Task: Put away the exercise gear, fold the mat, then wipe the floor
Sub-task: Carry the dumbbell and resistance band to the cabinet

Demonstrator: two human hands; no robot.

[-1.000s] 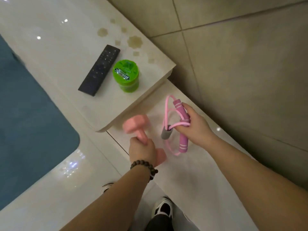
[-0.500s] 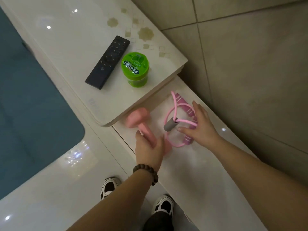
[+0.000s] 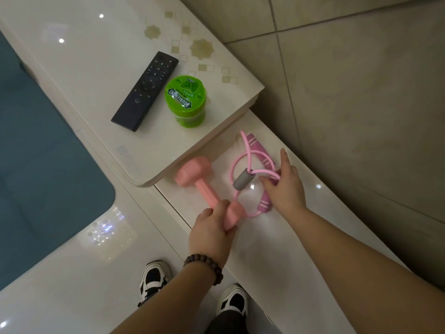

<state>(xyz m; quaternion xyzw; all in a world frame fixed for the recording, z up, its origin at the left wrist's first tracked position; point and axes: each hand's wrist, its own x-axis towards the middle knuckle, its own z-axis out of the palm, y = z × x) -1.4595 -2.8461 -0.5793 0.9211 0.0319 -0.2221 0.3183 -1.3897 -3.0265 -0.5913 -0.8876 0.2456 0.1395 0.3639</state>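
A pink dumbbell lies on the lower cream shelf, its far head tucked under the edge of the raised top. My left hand, with a bead bracelet on the wrist, grips the dumbbell's near head. Right beside it the pink jump rope lies coiled on the shelf, bound by a grey foam sleeve. My right hand rests on the rope's handles, the forefinger straight and the thumb touching the cord. A blue mat lies unfolded on the floor at left.
On the raised cabinet top sit a black remote and a green gum jar. A tiled wall runs close behind the shelf. My shoes stand on the glossy floor.
Both hands have lowered the gear onto the lower shelf. The rope, held up a second ago, now lies flat. My left hand has slid from the dumbbell's handle to its near head.
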